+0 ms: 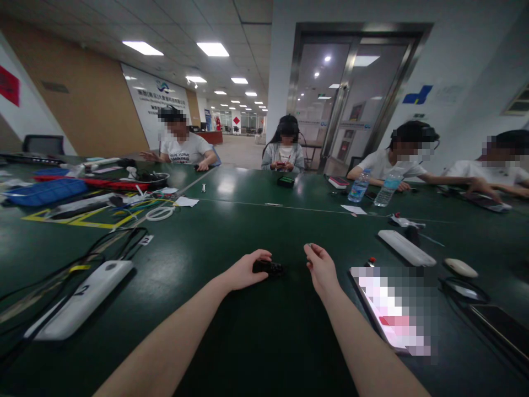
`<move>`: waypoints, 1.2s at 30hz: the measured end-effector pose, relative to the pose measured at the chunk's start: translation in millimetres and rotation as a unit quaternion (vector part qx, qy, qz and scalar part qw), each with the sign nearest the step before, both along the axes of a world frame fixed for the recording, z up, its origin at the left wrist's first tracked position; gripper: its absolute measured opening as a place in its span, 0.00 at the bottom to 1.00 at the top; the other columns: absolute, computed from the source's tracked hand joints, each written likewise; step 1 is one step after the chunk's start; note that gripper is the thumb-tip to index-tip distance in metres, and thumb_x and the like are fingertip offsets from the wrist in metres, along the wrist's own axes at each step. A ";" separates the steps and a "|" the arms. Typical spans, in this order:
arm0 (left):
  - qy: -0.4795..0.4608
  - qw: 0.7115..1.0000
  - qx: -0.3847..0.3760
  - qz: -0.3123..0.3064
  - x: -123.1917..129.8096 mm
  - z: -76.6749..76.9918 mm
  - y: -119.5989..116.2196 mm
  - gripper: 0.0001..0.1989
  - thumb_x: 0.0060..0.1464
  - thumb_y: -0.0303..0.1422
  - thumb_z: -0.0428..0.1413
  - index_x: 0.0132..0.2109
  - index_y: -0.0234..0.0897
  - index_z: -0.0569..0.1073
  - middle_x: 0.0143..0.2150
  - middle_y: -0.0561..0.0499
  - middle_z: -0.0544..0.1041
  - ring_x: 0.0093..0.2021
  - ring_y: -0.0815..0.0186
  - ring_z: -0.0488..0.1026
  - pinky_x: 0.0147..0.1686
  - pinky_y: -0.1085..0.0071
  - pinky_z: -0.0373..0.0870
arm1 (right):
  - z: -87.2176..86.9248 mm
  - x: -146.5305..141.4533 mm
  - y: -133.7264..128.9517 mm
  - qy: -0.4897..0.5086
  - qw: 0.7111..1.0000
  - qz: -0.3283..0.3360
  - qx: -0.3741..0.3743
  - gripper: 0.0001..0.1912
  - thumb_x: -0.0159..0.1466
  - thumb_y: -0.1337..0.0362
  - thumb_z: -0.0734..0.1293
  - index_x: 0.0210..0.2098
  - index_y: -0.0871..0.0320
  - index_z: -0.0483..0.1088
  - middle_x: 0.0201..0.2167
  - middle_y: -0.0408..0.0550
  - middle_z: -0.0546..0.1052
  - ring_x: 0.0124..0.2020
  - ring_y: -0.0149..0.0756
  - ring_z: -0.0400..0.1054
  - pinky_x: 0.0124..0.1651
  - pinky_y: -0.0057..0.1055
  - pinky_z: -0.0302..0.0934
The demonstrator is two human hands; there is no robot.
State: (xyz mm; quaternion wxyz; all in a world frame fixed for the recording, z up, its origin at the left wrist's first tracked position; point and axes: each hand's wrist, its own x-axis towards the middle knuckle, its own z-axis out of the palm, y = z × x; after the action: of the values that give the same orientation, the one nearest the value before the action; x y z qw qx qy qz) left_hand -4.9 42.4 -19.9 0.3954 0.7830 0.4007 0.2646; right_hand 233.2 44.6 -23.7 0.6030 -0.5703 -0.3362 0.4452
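On the dark green table [231,231], a small black object [270,268] lies near the middle, its details too dark to make out. My left hand [250,270] is closed round the left end of that object, thumb below and fingers above. To the right, apart from it, my right hand [320,264] is raised a little with thumb and forefinger pinched together. A tiny item seems to sit at those fingertips, too small to name. Right of my right forearm lies a tablet-like device [372,309] with a lit, partly blurred screen.
At left are a white power bank [82,300] with black cables, a blue tray [47,191] and coiled white cable [160,213]. On the right lie a white case [406,248], a mouse [460,268], a phone [502,325] and bottles [388,187]. Several people sit across the table.
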 end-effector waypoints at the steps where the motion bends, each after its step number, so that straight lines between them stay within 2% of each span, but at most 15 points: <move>1: -0.001 1.000 0.000 0.000 -0.1 -0.4 0.0 0.26 0.50 0.32 0.58 0.56 0.43 0.63 0.54 0.46 0.69 0.56 0.60 0.64 0.57 0.54 0.58 | 1.5 -0.5 -0.6 0.002 1.000 0.002 -0.005 0.22 0.47 0.53 0.72 0.40 0.53 0.70 0.39 0.46 0.74 0.37 0.38 0.68 0.31 0.32 0.64; 9: 0.011 1.000 -0.009 0.005 -0.8 4.3 -3.5 0.26 0.50 0.33 0.58 0.57 0.44 0.62 0.55 0.47 0.68 0.57 0.59 0.64 0.57 0.53 0.58 | 16.1 -10.0 -11.5 -0.036 0.999 0.028 -0.007 0.21 0.49 0.53 0.71 0.40 0.54 0.70 0.41 0.46 0.74 0.42 0.40 0.67 0.36 0.33 0.63; 14: 0.008 1.000 -0.001 0.009 0.0 5.2 -3.7 0.25 0.50 0.33 0.58 0.56 0.43 0.63 0.54 0.46 0.69 0.56 0.59 0.65 0.57 0.54 0.58 | 19.3 -17.0 -15.1 -0.111 0.991 0.068 0.038 0.19 0.50 0.55 0.71 0.39 0.55 0.71 0.38 0.46 0.75 0.40 0.39 0.67 0.41 0.35 0.62; 17: 0.006 1.000 0.003 0.005 0.6 5.2 -3.5 0.25 0.49 0.32 0.58 0.56 0.42 0.64 0.54 0.47 0.70 0.55 0.60 0.65 0.57 0.54 0.58 | 23.8 -22.1 -19.8 -0.192 0.971 0.127 0.058 0.15 0.51 0.57 0.70 0.38 0.56 0.71 0.35 0.45 0.75 0.36 0.37 0.67 0.41 0.36 0.61; 20: -0.001 1.000 0.008 0.003 1.2 4.7 -3.4 0.26 0.49 0.31 0.59 0.55 0.42 0.64 0.53 0.47 0.70 0.54 0.61 0.66 0.57 0.56 0.59 | 28.6 -28.3 -26.7 -0.277 0.940 0.192 0.052 0.13 0.53 0.59 0.69 0.37 0.55 0.72 0.34 0.43 0.74 0.35 0.36 0.66 0.39 0.36 0.60; 27: -0.016 1.000 0.014 0.002 1.9 5.9 -5.4 0.26 0.49 0.30 0.58 0.55 0.45 0.62 0.51 0.49 0.71 0.54 0.61 0.66 0.57 0.56 0.59 | 25.6 -38.1 -33.2 -0.387 0.876 0.277 0.075 0.08 0.52 0.63 0.69 0.34 0.52 0.73 0.34 0.43 0.74 0.37 0.38 0.66 0.41 0.37 0.59; 31: -0.020 1.000 0.010 -0.001 2.1 8.8 -6.5 0.24 0.49 0.30 0.58 0.53 0.44 0.63 0.51 0.49 0.71 0.54 0.62 0.66 0.56 0.56 0.59 | 24.5 -38.3 -33.1 -0.406 0.864 0.288 0.079 0.09 0.52 0.63 0.69 0.34 0.51 0.73 0.36 0.42 0.74 0.39 0.39 0.66 0.42 0.38 0.59; 36: -0.021 1.000 0.016 -0.004 2.7 8.2 -5.4 0.22 0.49 0.29 0.58 0.51 0.43 0.64 0.51 0.48 0.71 0.54 0.61 0.66 0.56 0.56 0.60 | 26.6 -39.1 -34.3 -0.402 0.864 0.291 0.086 0.08 0.53 0.64 0.69 0.34 0.50 0.74 0.37 0.42 0.75 0.40 0.40 0.65 0.42 0.39 0.59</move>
State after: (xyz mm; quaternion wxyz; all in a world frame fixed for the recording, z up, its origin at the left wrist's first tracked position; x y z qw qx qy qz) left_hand -2.1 37.0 -11.7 0.3923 0.7851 0.3845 0.2861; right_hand 194.1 10.3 2.9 0.3048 -0.5220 -0.7372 0.3019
